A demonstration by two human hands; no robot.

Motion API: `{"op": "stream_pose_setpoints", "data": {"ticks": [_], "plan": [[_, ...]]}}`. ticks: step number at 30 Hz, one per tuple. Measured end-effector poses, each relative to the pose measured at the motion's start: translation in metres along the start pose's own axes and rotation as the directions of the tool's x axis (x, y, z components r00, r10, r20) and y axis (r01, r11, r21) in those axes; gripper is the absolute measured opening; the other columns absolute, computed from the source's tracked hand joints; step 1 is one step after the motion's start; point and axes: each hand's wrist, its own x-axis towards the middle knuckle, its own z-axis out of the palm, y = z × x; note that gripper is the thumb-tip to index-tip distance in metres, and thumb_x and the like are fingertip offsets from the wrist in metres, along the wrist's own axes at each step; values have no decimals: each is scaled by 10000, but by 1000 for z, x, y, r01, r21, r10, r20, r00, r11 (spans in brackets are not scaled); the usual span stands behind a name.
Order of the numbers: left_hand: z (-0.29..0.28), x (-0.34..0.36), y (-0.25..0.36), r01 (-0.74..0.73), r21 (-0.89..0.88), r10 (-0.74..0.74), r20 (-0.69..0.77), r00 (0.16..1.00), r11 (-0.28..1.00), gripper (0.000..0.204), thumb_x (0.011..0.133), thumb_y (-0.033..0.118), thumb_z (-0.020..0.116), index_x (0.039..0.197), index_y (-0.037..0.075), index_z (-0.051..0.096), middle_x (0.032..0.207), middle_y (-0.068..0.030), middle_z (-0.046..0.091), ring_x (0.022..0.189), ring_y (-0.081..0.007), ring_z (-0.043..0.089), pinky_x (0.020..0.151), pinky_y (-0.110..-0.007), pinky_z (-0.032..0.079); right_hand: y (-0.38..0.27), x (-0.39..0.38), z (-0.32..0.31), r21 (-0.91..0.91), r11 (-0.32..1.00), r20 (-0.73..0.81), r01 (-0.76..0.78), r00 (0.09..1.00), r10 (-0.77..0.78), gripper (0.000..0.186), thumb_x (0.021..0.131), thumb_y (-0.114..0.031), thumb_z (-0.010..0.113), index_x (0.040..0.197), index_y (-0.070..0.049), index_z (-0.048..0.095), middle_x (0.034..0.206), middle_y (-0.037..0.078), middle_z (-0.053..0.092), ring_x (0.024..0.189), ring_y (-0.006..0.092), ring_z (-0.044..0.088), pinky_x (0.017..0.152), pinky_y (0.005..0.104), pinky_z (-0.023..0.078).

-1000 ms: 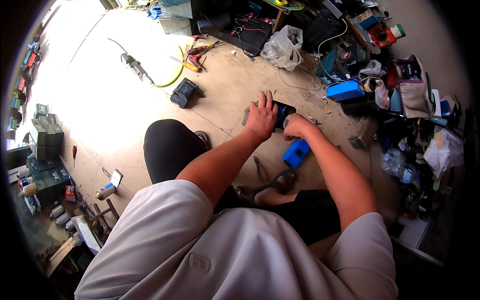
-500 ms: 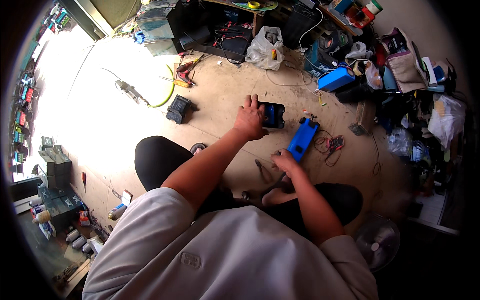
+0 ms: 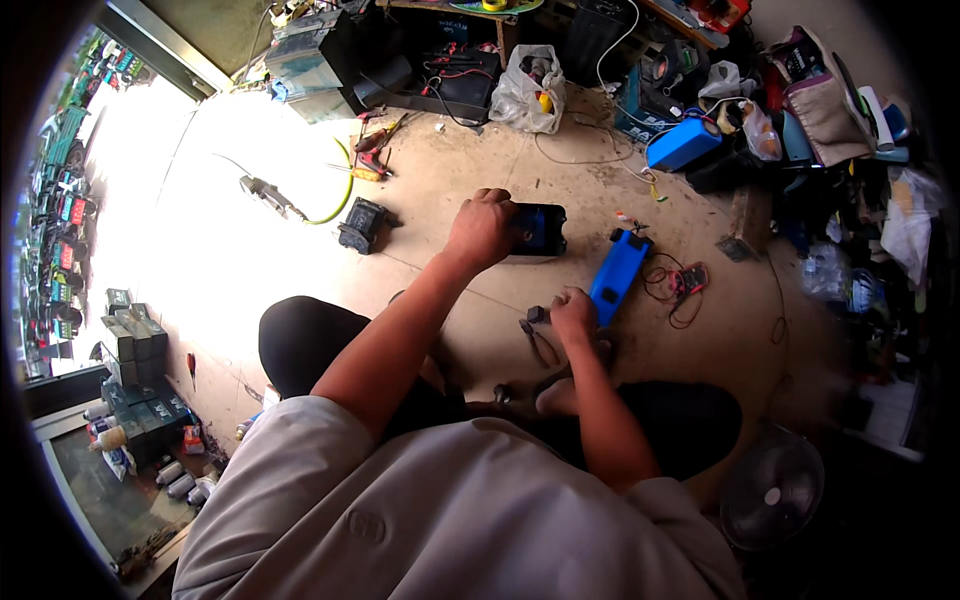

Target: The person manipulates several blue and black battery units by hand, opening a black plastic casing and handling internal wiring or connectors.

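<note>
My left hand (image 3: 482, 228) is closed on the left end of a black rectangular case (image 3: 541, 230) with a dark, bluish inside. My right hand (image 3: 573, 316) is closed, a small black block (image 3: 538, 314) at its fingertips; the grip is partly hidden. Just right of that hand, a long blue battery pack (image 3: 620, 272) with black pieces on it lies slanted on the floor. Pliers (image 3: 541, 345) lie below the block, between my legs.
A multimeter (image 3: 688, 281) with looped leads lies right of the pack. Beyond are another blue pack (image 3: 684, 144), a plastic bag (image 3: 527, 92) and red-handled tools (image 3: 374, 152). A black box (image 3: 363, 225) sits left; a fan (image 3: 772, 495) stands lower right.
My left hand has drawn in from lying spread over the case to gripping its end. My right hand has shifted slightly, and a small black block now shows at its fingertips.
</note>
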Motion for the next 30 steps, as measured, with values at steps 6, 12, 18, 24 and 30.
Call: {"op": "stream_pose_setpoints", "data": {"ticks": [6, 12, 18, 24, 30], "plan": [[-13, 6, 23, 96, 19, -97, 44, 994, 995, 241, 853, 209, 759, 1048, 68, 769, 1042, -150, 739, 1065, -369, 696, 896, -486, 559, -73, 28, -81, 456, 872, -274, 180, 960, -55, 241, 971, -152, 706, 1138, 16, 749, 995, 157, 790, 902, 252, 760, 820, 354, 587], [15, 22, 29, 251, 106, -268, 209, 940, 962, 209, 871, 208, 739, 999, 44, 754, 964, -205, 749, 948, -412, 728, 845, -515, 580, -82, 27, -74, 598, 779, -238, 187, 970, -51, 249, 968, -154, 718, 1150, 14, 749, 987, 145, 793, 856, 226, 740, 819, 339, 571], [39, 32, 22, 242, 123, -267, 279, 922, 962, 179, 896, 181, 697, 992, 42, 755, 972, -226, 755, 964, -420, 734, 851, -511, 587, -79, 26, -67, 578, 797, -197, 176, 978, -73, 254, 954, -154, 725, 1159, -6, 756, 983, 137, 792, 863, 230, 735, 832, 357, 564], [49, 34, 12, 217, 41, -220, 272, 937, 975, 176, 903, 170, 674, 970, 23, 744, 893, -224, 754, 849, -396, 759, 782, -471, 610, -78, 28, -71, 569, 806, -170, 161, 982, -76, 263, 957, -163, 723, 1167, -9, 759, 995, 147, 793, 878, 244, 742, 835, 365, 566], [40, 42, 3, 108, -69, -66, 451, 890, 992, 158, 922, 127, 654, 904, -8, 733, 724, -176, 736, 623, -301, 756, 614, -403, 610, -79, 34, -72, 543, 827, -156, 145, 985, -70, 275, 959, -177, 726, 1174, -8, 759, 1021, 161, 794, 900, 267, 750, 846, 379, 570]]}}
